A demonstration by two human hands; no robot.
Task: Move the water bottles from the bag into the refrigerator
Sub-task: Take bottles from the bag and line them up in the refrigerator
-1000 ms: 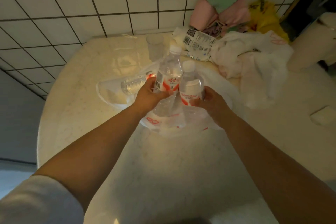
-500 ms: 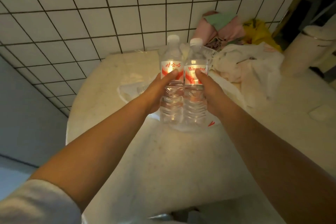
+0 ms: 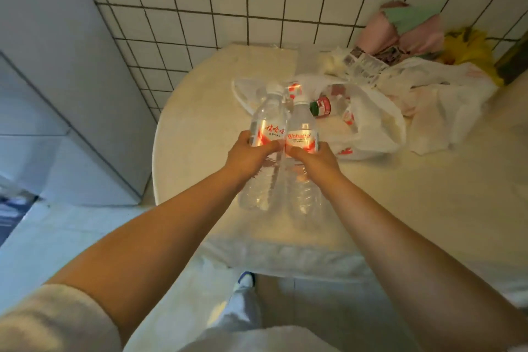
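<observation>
Clear plastic caught the light in the head view: 2 transparent water bottles with white caps and red-and-white labels were held side by side, touching along their length, above the near part of the cream stone-topped round table (image 3: 200, 111). The left hand (image 3: 248, 156) was curled round the left water bottle (image 3: 267, 134) at its label, and the right hand (image 3: 314, 158) was curled round the right water bottle (image 3: 303, 134) in the same way, thumbs meeting between them.

1.0 s earlier both bottles stood down in the thin white plastic shopping bag (image 3: 371, 128) with the hands just closing on them; 0.5 s earlier they were already raised clear of it. At this moment they were drawn back toward the person, tilted with caps away, and the bag lay behind them and to the right, sagging open on the table. The view had also swung left, bringing a pale grey flat-sided cabinet (image 3: 71, 94), possibly the refrigerator, more fully into sight beside the table.

That suggested the lift-out was done for these 2 and the carry was beginning. At least 1 more bottle with a red label (image 3: 321, 106) lay in the bag's mouth, so further trips seemed likely. A heap of crumpled white, pink and yellow bags (image 3: 428, 74) sat beyond against the white tiled wall (image 3: 257, 3).
</observation>
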